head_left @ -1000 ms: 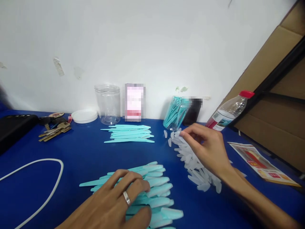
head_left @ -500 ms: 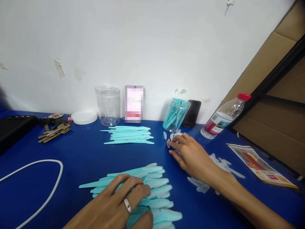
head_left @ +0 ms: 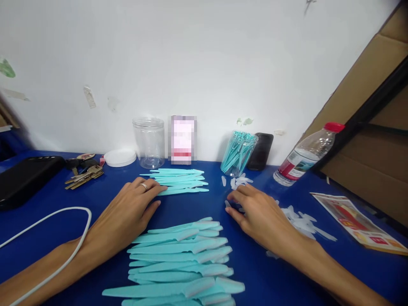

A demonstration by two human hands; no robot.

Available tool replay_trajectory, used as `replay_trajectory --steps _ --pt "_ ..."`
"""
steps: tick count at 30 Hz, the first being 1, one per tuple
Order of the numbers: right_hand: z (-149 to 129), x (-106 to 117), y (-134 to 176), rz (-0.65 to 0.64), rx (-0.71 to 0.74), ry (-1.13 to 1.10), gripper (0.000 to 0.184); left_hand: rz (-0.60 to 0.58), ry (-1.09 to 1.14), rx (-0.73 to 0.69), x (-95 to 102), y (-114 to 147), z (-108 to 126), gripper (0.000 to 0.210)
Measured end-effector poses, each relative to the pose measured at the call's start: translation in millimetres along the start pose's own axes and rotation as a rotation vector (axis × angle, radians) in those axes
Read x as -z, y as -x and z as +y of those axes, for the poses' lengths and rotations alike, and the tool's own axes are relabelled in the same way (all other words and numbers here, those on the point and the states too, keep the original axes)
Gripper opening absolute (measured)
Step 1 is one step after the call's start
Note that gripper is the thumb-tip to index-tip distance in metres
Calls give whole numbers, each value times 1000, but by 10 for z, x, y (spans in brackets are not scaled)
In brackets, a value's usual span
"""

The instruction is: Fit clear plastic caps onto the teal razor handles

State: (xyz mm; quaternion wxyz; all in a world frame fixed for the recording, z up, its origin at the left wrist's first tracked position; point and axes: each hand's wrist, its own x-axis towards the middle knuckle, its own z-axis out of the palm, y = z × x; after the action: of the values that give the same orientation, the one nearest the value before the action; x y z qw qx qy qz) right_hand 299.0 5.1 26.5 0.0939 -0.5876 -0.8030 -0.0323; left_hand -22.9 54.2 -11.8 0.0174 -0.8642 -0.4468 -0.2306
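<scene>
Seen from where I stand — wall (head_left: pixel 207 63) at twelve o'clock — the left hand (head_left: pixel 130 208) rests near ten, thumb spread well apart, index fingertip touching a row of turquoise eyebrow razors (head_left: pixel 188 185) at twelve, nothing visibly pinched. The right hand (head_left: pixel 256 212), at three, curls with thumb and finger slightly parted beside a translucent blade cap (head_left: pixel 227 203); whether it has hold, I cannot tell. More caps (head_left: pixel 299 222) lie by its wrist, more razors (head_left: pixel 191 246) at six — thin, loose pieces probably best handled one by one, lightly pinched
</scene>
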Motion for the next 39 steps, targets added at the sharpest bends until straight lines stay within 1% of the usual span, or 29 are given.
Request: replay_trajectory --steps 4,7,12,15,19,21,23,26,28,30,32,37,39 --pt "-20 -2 7 -14 -15 0 18 -6 28 4 39 -8 4 30" --pt "-14 -10 9 -13 -21 -19 15 -2 55 20 58 -12 13 26" --pt "7 -19 2 -5 -27 -73 15 34 99 48 60 -14 53 19" --pt "8 -8 -4 22 -37 -135 17 67 143 59 81 -8 104 21" --pt "-19 41 -7 73 -61 -277 13 106 247 93 127 24 208 19" --pt "-44 68 -10 70 -78 -413 13 114 307 111 151 53 275 19" --pt "-68 87 -16 35 -120 -663 17 111 355 139 176 82 343 25" --pt "-89 91 -29 -13 -246 -1070 29 95 388 146 218 115 426 30" --pt "-89 84 -39 -3 -322 -1222 35 102 379 117 242 129 463 28" --pt "-88 83 -46 30 -376 -1338 37 114 360 94 255 140 487 26" --pt "-93 94 -48 55 -402 -1420 36 116 344 92 254 151 505 26" --pt "-142 149 -23 64 -398 -1485 22 122 322 105 220 167 524 29" --pt "-162 160 -11 59 -383 -1506 19 126 325 104 211 163 522 30"
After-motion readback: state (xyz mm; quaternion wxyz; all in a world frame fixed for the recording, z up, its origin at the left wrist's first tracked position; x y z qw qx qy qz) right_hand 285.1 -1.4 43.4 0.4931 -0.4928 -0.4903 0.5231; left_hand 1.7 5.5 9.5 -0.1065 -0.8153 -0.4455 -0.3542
